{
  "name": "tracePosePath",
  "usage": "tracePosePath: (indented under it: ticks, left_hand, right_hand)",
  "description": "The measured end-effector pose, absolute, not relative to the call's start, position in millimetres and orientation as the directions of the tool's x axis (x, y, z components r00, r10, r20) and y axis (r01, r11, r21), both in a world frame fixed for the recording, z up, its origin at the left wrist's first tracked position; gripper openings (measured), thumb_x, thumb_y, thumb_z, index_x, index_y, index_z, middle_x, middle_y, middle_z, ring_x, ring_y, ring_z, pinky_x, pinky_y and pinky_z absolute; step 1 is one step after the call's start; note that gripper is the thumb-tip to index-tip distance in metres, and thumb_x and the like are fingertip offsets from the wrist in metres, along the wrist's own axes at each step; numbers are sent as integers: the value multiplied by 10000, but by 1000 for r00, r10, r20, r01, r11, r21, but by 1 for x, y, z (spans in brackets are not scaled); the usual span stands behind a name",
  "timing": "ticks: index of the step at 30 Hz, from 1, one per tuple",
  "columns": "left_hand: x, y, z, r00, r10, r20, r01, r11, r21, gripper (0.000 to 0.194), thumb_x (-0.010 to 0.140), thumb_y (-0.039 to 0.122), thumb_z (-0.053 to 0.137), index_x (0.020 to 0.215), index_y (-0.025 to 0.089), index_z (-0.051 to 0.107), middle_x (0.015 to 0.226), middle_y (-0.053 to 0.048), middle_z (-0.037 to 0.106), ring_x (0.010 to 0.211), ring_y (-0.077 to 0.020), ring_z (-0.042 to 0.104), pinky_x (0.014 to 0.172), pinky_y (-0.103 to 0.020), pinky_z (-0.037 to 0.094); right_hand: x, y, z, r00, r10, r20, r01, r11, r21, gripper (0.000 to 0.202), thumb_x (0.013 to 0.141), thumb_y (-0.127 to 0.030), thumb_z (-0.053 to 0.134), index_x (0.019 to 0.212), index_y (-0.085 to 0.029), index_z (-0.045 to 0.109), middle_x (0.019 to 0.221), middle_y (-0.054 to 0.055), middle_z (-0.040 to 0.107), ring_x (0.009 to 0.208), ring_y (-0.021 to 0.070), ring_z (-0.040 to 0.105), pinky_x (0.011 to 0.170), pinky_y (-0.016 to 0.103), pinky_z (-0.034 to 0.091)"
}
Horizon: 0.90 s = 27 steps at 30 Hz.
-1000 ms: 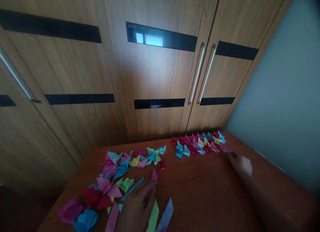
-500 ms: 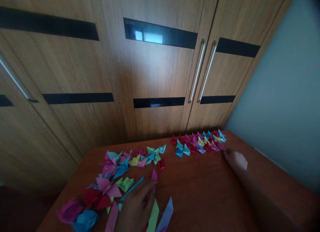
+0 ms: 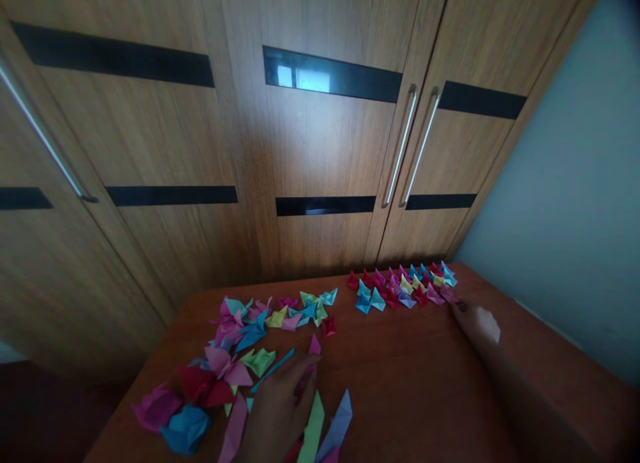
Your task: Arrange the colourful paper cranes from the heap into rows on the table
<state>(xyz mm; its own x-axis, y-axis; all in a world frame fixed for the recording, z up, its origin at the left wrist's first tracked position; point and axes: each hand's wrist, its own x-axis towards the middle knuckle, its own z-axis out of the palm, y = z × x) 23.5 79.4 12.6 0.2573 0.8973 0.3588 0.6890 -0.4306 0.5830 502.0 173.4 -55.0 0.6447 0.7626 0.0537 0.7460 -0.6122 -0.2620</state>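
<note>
In the head view, my left hand (image 3: 283, 400) is closed over a pink folded paper piece (image 3: 315, 345), whose pointed tip sticks out past the fingers. Around that hand lie a green paper strip (image 3: 313, 426), a lilac strip (image 3: 339, 423), a pink strip (image 3: 234, 426) and a thin blue folded piece (image 3: 274, 368). Farther off, my right hand (image 3: 477, 321) pinches a small pink origami piece (image 3: 448, 294) at the right end of the front row. Rows of small pointed origami pieces (image 3: 393, 286) in several colours stand beside it. My right fingertips are partly hidden.
Larger origami shapes crowd the table's left side, among them a red one (image 3: 205, 386), a blue one (image 3: 185, 428) and a magenta one (image 3: 156, 408). Wooden wardrobe doors (image 3: 320, 150) rise behind the brown table (image 3: 400, 370). A pale wall (image 3: 560, 216) borders the right.
The view has turned slightly left, so everything appears a little farther right. Both hands stay in nearly the same places by the same paper pieces.
</note>
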Motion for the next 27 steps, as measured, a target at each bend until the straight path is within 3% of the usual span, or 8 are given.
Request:
tracePosePath:
  ticks: [19, 24, 27]
  left_hand:
    - [24, 82, 11, 266, 906, 329, 711, -415, 568, 243, 878, 208, 470, 1019, 251, 662, 979, -39, 717, 871, -177, 683, 778, -272, 538]
    - [23, 81, 15, 261, 902, 344, 716, -420, 558, 249, 864, 205, 479, 1018, 245, 669, 969, -42, 724, 860, -180, 689, 772, -271, 543]
    - [22, 80, 14, 259, 904, 341, 725, -415, 550, 257, 866, 201, 473, 1026, 245, 669, 978, -45, 722, 861, -180, 686, 772, -272, 540]
  right_hand:
    - [506, 176, -58, 626, 776, 82, 752, -571, -330, 446, 819, -513, 459, 1092, -241, 683, 1019, 131, 690, 929, 309, 646, 739, 382, 495]
    - [503, 166, -55, 643, 752, 143, 738, -558, -379, 453, 828, -478, 442, 1130, -225, 665, 1024, 132, 690, 963, 322, 632, 763, 368, 477]
    - [490, 156, -51, 701, 666, 254, 692, -549, -470, 458, 846, -416, 392, 1155, -187, 642, 1052, 134, 681, 973, 309, 624, 784, 351, 462]
